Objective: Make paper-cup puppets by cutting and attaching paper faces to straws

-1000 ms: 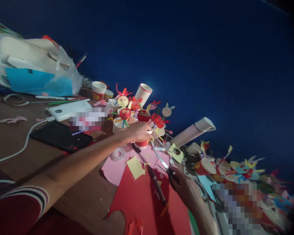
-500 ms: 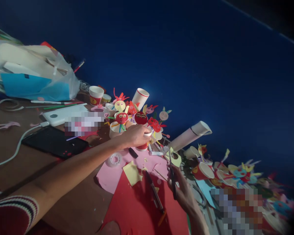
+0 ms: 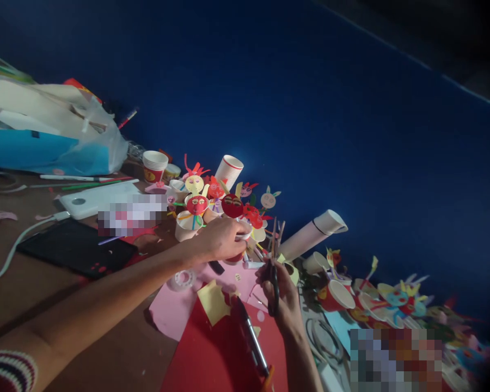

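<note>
My left hand reaches across the table, its fingers closed on the rim of a red and white paper cup. A dark red paper face with drawn eyes rises just behind that cup. In my right hand is a pair of scissors with dark handles, blades pointing up and slightly parted. Below the hands lie pink paper, a yellow paper scrap, a roll of clear tape and a black and silver pen on red paper.
Cups with paper figures crowd the back, more cups the right. A white paper tube leans near the wall. To the left are a stuffed plastic bag, a white power bank with a cable and a black tablet.
My right hand has raised the scissors a little and moved left, closer to the cup. My left hand keeps its hold on the cup. The view has shifted slightly.
</note>
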`<state>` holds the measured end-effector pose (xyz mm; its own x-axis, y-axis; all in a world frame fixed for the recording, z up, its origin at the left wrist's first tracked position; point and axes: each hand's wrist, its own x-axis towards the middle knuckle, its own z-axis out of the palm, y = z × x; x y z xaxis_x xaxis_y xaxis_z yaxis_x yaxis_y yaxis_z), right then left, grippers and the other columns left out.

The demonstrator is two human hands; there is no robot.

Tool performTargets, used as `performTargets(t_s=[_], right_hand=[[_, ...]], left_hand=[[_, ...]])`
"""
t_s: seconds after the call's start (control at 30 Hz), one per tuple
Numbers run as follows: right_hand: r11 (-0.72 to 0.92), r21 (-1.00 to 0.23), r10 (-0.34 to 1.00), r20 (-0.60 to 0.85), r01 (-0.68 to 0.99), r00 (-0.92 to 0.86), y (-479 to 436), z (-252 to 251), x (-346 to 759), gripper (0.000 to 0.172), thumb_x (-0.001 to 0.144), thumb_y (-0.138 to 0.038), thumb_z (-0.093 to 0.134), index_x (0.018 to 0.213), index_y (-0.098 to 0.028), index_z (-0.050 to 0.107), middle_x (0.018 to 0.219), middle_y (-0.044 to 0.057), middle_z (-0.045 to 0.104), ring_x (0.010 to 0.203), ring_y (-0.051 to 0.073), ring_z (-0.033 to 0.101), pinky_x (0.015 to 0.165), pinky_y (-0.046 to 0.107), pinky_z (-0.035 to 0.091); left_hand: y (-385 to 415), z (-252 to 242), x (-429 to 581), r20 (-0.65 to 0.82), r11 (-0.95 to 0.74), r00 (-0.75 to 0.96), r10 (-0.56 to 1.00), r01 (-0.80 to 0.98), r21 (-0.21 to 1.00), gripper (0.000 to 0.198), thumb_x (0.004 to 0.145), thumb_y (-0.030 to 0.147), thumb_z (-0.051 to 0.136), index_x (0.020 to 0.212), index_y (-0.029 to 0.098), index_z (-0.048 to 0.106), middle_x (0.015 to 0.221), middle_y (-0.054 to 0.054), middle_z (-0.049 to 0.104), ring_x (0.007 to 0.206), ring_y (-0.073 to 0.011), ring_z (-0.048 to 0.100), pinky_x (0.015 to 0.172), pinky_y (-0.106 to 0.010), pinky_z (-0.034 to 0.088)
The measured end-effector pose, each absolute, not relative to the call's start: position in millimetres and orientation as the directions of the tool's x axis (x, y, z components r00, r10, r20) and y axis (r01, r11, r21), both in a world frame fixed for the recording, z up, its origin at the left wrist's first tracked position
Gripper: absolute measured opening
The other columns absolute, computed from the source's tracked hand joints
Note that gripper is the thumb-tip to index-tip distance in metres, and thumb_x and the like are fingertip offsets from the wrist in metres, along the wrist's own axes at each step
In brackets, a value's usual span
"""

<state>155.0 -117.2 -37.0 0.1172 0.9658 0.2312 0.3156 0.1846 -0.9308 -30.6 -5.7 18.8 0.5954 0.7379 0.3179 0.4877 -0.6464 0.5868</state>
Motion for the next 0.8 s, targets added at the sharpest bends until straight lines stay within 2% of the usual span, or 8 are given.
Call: performTargets(t_s=[0.13,0.23,0.33,0.43,0.53,0.6,0.7,0.8], right_hand=[[0.150,-0.946,0.969,0.198,0.286,0.150,-116,-37,154,0.045,0.074,-0.038,0.064,0.114,-0.024,0.048,0.098,0.005,0.062,0.086,0.020,0.058,0.075,0.031,0.047],[0.036,-0.888,0.976,0.130,0.459,0.174,-123,-50,165,0.044,0.074,-0.033,0.064,0.114,-0.022,0.049,0.089,0.004,0.063,0.080,0.019,0.059,0.072,0.030,0.047],[-0.064,-0.743,0.985,0.062,0.666,0.164,-134,-65,186,0.040,0.076,-0.034,0.058,0.113,-0.021,0.053,0.081,0.003,0.065,0.074,0.020,0.062,0.066,0.029,0.047],[-0.167,-0.500,0.984,-0.032,0.850,0.175,-143,-71,201,0.036,0.076,-0.032,0.054,0.111,-0.021,0.057,0.094,0.007,0.068,0.084,0.023,0.064,0.071,0.030,0.047],[-0.178,-0.266,0.981,-0.118,0.947,0.151,-145,-66,202,0.041,0.075,-0.028,0.053,0.115,-0.021,0.058,0.107,0.010,0.066,0.095,0.026,0.062,0.077,0.032,0.045],[-0.176,-0.155,0.972,-0.186,0.972,0.147,-143,-60,196,0.046,0.073,-0.025,0.054,0.119,-0.022,0.057,0.105,0.010,0.067,0.095,0.027,0.063,0.076,0.031,0.044],[-0.158,-0.062,0.961,-0.238,0.986,0.139,-142,-52,186,0.046,0.073,-0.025,0.055,0.119,-0.026,0.057,0.095,0.009,0.070,0.088,0.027,0.065,0.069,0.031,0.044],[-0.138,-0.024,0.966,-0.225,0.990,0.130,-142,-44,182,0.033,0.075,-0.029,0.055,0.107,-0.028,0.065,0.089,0.008,0.071,0.083,0.028,0.066,0.065,0.031,0.043]], left_hand=[[-5,12,-28,0.328,-0.675,0.604,0.727,0.537,0.506,0.014,0.072,0.022,0.047,0.060,0.019,0.055,0.057,-0.001,0.055,0.056,-0.0143,0.049,0.053,-0.025,0.026],[-4,7,-28,0.364,-0.693,0.591,0.719,0.571,0.441,0.016,0.071,0.019,0.046,0.056,0.019,0.052,0.053,-0.001,0.051,0.052,-0.0136,0.044,0.052,-0.027,0.023],[-2,4,-29,0.405,-0.710,0.583,0.704,0.582,0.397,0.019,0.072,0.018,0.045,0.053,0.018,0.049,0.050,-0.001,0.048,0.048,-0.0124,0.040,0.053,-0.028,0.023],[-1,1,-29,0.422,-0.724,0.589,0.689,0.570,0.388,0.019,0.071,0.017,0.045,0.053,0.018,0.048,0.050,0.000,0.047,0.047,-0.0114,0.037,0.054,-0.028,0.023],[-2,-2,-29,0.417,-0.748,0.622,0.663,0.540,0.384,0.017,0.071,0.016,0.045,0.055,0.018,0.047,0.051,0.001,0.049,0.047,-0.0107,0.037,0.053,-0.028,0.021],[-2,-4,-29,0.407,-0.758,0.640,0.652,0.531,0.379,0.015,0.070,0.015,0.045,0.056,0.018,0.048,0.053,0.001,0.051,0.047,-0.0108,0.039,0.053,-0.029,0.020],[0,-6,-30,0.382,-0.756,0.653,0.653,0.537,0.375,0.014,0.070,0.016,0.046,0.058,0.018,0.050,0.057,0.000,0.055,0.050,-0.0118,0.044,0.053,-0.029,0.021],[3,-9,-30,0.358,-0.748,0.659,0.662,0.548,0.374,0.012,0.073,0.018,0.046,0.063,0.019,0.054,0.062,-0.001,0.060,0.055,-0.0137,0.050,0.055,-0.028,0.023]])
